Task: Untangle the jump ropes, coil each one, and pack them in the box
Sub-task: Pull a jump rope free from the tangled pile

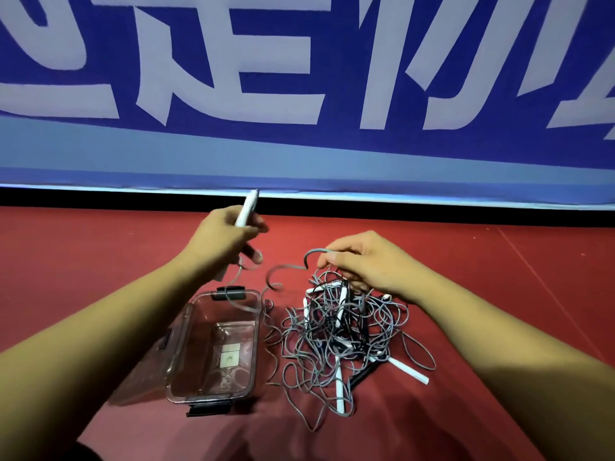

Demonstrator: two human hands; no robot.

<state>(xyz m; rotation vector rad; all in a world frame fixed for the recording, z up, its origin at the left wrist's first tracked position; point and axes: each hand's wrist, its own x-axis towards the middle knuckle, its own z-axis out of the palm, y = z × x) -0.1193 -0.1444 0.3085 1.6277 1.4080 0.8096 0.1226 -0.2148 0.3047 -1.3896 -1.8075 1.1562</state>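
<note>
The left hand (229, 237), far and raised, grips a white handle (247, 207). The handle's lower end is hidden in the fist, and the fingertips are blurred. The right hand (362, 261) pinches a grey cord (312, 252) above the tangle (336, 331), which lies on the red floor (100, 247) just right of the clear box (209, 398). I cannot tell how many ropes the tangle holds. The left forearm covers part of the box's left side.

The jump ropes (339, 331), grey and black cords with white handles, are heaped in a tangle. The clear box (209, 396) is set open at their 9 o'clock. One white handle (247, 207) is held raised at 11 o'clock.
</note>
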